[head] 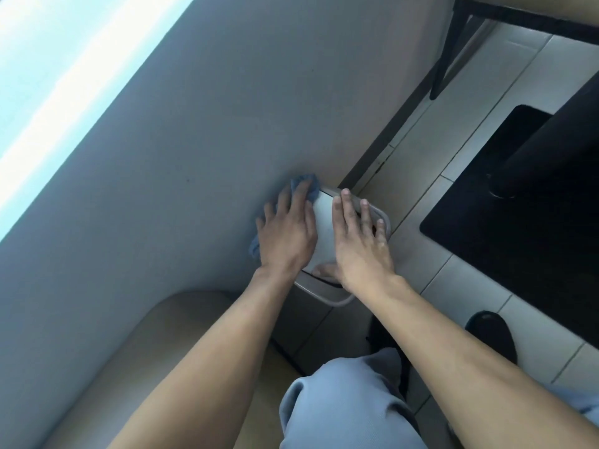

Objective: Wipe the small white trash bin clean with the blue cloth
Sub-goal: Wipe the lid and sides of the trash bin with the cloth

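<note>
The small white trash bin (324,231) stands on the tiled floor against the wall, seen from above with its lid shut. My left hand (287,231) lies flat with fingers spread on the blue cloth (82,186), pressing it against the bin's wall-side edge; cloth shows past my fingertips and below my palm. My right hand (359,241) rests flat on the right part of the lid, fingers straight and reaching over the rim.
A pale wall (194,140) runs along the left with a dark skirting (389,140). A beige cushioned seat (162,351) is at lower left. A black table base (518,205) and pole stand right; a black shoe (492,335) rests on the tiles.
</note>
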The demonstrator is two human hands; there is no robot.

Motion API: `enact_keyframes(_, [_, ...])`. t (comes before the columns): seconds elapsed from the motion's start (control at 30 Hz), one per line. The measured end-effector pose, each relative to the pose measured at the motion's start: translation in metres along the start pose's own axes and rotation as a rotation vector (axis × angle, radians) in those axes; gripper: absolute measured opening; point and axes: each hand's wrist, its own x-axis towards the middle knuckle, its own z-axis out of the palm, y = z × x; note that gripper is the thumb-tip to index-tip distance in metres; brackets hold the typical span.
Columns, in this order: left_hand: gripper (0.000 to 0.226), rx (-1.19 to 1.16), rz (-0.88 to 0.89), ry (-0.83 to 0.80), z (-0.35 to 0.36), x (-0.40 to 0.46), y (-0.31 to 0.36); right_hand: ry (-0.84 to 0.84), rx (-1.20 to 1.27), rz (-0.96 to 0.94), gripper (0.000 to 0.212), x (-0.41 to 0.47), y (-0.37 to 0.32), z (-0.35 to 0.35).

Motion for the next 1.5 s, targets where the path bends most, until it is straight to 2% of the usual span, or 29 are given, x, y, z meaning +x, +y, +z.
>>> enact_keyframes(0.07, [0.047,0.059,0.089,0.015,0.001,-0.002,0.007,0.002,-0.014,0.003,0.133,0.000,0.001,0.000])
enact_keyframes(0.2, [0.048,0.160,0.422,0.062,0.003,-0.029,-0.019,-0.003,-0.022,-0.008,0.126,0.001,0.002,0.000])
enact_keyframes(0.27, [0.046,0.143,0.488,0.071,0.002,-0.039,-0.037,-0.010,0.007,-0.005,0.130,0.001,0.003,-0.001])
enact_keyframes(0.3, [0.045,0.125,0.444,0.072,0.001,-0.041,-0.042,-0.009,0.024,-0.001,0.132,0.001,0.004,-0.002])
enact_keyframes(0.43, [0.048,0.005,0.010,0.076,0.002,-0.019,-0.017,-0.008,0.028,0.014,0.136,0.000,0.002,-0.004])
enact_keyframes(0.47, [0.048,-0.010,-0.044,0.068,0.003,-0.012,-0.007,-0.015,0.025,0.020,0.136,0.000,0.001,-0.005])
enact_keyframes(0.53, [0.048,0.004,0.004,0.054,0.003,-0.008,0.004,-0.039,0.029,0.039,0.136,0.000,-0.001,-0.009])
enact_keyframes(0.7, [0.047,0.099,0.470,0.100,0.005,-0.027,-0.028,-0.063,0.041,0.059,0.136,0.001,-0.002,-0.015])
enact_keyframes(0.77, [0.046,0.092,0.420,0.083,0.003,-0.026,-0.032,-0.054,0.033,0.053,0.136,0.000,-0.002,-0.013])
enact_keyframes(0.87, [0.048,0.022,0.085,0.081,0.005,-0.013,-0.005,-0.057,0.025,0.046,0.135,0.000,0.000,-0.012])
enact_keyframes(0.93, [0.049,-0.047,-0.040,0.054,0.003,-0.001,0.011,-0.050,0.028,0.048,0.135,0.001,0.001,-0.011])
enact_keyframes(1.0, [0.049,-0.025,0.049,0.025,0.000,0.001,0.013,-0.047,0.047,0.055,0.135,0.002,0.003,-0.014])
enact_keyframes(1.13, [0.042,0.008,0.424,0.082,0.001,-0.021,-0.023,-0.052,0.043,0.036,0.135,0.005,0.009,-0.017])
enact_keyframes(1.2, [0.043,0.010,0.371,0.102,0.003,-0.025,-0.033,-0.043,0.040,0.026,0.135,0.005,0.010,-0.016])
enact_keyframes(1.3, [0.046,-0.006,0.029,0.100,0.004,-0.008,-0.010,-0.044,0.047,0.029,0.135,0.005,0.009,-0.016])
enact_keyframes(1.33, [0.045,-0.010,-0.035,0.091,0.004,-0.001,-0.001,-0.050,0.054,0.030,0.135,0.005,0.009,-0.017])
enact_keyframes(1.4, [0.045,-0.011,-0.014,0.068,0.000,0.008,0.009,-0.061,0.078,0.035,0.135,0.006,0.010,-0.019])
enact_keyframes(1.5, [0.044,0.025,0.265,0.062,-0.004,0.004,-0.002,-0.078,0.094,0.038,0.136,0.007,0.012,-0.024])
